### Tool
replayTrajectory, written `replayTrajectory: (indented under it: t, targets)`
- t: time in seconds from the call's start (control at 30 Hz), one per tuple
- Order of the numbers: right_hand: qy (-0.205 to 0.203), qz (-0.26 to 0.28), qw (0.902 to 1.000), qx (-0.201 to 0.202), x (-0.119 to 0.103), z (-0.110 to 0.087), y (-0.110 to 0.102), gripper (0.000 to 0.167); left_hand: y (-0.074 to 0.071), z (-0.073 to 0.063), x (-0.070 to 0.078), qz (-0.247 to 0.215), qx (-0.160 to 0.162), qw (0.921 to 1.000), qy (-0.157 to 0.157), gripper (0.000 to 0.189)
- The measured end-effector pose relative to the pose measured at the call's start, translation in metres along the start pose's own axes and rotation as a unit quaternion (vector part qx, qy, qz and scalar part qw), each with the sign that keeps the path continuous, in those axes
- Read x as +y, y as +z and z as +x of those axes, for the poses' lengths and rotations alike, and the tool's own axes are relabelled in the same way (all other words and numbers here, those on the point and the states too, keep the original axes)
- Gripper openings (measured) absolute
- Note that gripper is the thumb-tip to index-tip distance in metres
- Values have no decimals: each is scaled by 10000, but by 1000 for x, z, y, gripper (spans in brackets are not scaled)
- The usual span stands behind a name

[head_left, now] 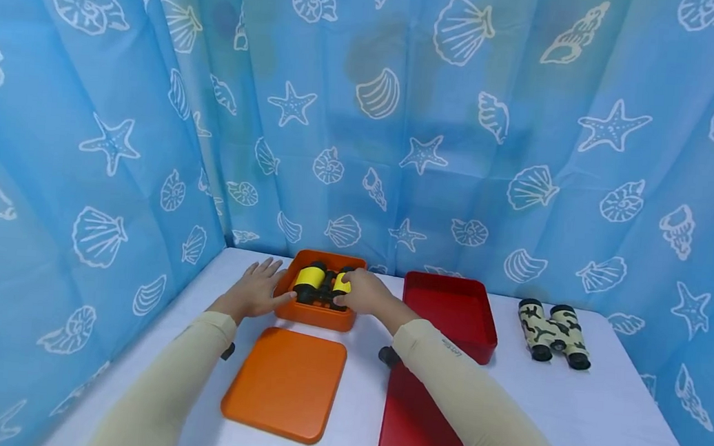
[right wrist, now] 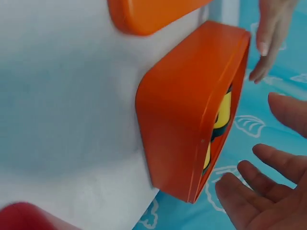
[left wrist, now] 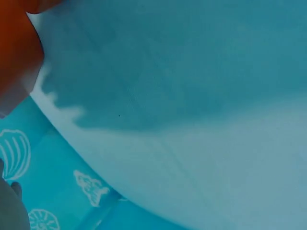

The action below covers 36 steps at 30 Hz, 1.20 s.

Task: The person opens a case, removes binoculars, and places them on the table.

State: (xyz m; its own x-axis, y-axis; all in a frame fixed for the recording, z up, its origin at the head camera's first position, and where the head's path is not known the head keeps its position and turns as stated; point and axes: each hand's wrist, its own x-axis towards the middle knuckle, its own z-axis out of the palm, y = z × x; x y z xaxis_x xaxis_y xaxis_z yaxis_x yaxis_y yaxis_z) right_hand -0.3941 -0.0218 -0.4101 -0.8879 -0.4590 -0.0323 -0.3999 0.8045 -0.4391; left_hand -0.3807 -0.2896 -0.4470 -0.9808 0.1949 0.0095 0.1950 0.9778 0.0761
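Note:
A pair of yellow-and-black binoculars (head_left: 312, 276) lies inside an open orange box (head_left: 316, 315) at the back of the table. My left hand (head_left: 257, 290) is spread at the box's left side, thumb reaching toward its front rim. Over the right side of the box hovers my right hand (head_left: 366, 294), overlapping part of the binoculars in the head view. From the right wrist, the fingers (right wrist: 276, 165) of that hand appear loosely extended and apart from the box's rim, with nothing between them. Only the orange box's edge (left wrist: 19, 48) shows at the left wrist view's upper left.
In front of the box lies a flat orange lid (head_left: 286, 384). To the right stand an open red box (head_left: 451, 305) and, partly under my right forearm, a red lid (head_left: 417, 427). Camouflage binoculars (head_left: 553, 333) lie far right. A shell-patterned blue curtain (head_left: 365, 113) borders the table.

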Motion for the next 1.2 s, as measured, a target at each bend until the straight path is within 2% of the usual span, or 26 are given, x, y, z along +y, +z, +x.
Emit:
replayTrajectory:
  t: [0.23,0.43,0.67,0.8,1.0,1.2]
  targets:
    - [-245,-781,9964,-220,-5,21,5,72,0,11,9,163,-121,9995,254,90]
    - [-234,-1420,9894,-192,-8,35,6,76,8,12,4,200,-164,9997,11,97]
    - [-70,-1222,9921,-262,-5,51,23,88,19,1,-6,58,-186,9997,-175,103]
    - [-81,-1210,9921,-333,-11,55,21,88,18,5,-5,15,-363,9991,-214,105]
    - [9,-1548,9874,-320,-21,63,19,92,8,16,0,72,-486,9987,-141,106]
    - [411,-1498,9877,-153,-20,69,35,98,5,18,3,174,-622,9978,-128,105]
